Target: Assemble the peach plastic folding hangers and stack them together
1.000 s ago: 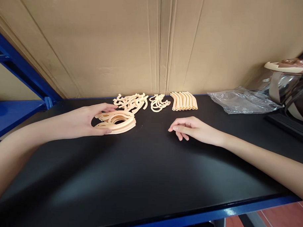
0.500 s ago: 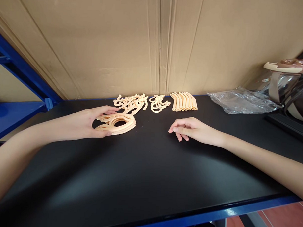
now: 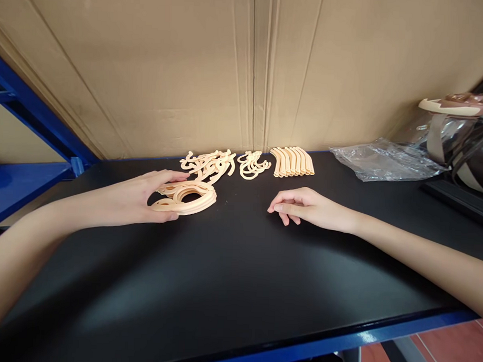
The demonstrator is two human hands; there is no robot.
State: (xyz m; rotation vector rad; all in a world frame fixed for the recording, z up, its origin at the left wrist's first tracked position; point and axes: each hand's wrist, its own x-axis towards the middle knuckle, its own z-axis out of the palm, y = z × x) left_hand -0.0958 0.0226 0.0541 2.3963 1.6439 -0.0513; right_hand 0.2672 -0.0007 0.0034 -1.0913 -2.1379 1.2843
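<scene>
My left hand (image 3: 146, 196) is closed around the left end of a stack of flat cream ring-shaped pieces (image 3: 201, 205). Its thumb lies along the near side and its fingers along the far side. The stack rests on the black tabletop (image 3: 238, 265) and has a large round opening and a smaller one beside it. To the right, my right hand (image 3: 294, 205) is held over the table with its fingers curled and the thumb against the index finger. Nothing shows in it.
Behind the stack lie a loose heap of cream strips (image 3: 210, 164), a smaller heap of thin curved loops (image 3: 253, 164) and a row of curved tubes (image 3: 293, 161). A clear plastic bag (image 3: 388, 160) lies at the back right, before a cardboard wall (image 3: 170, 67). Blue frame (image 3: 75, 164) stands left.
</scene>
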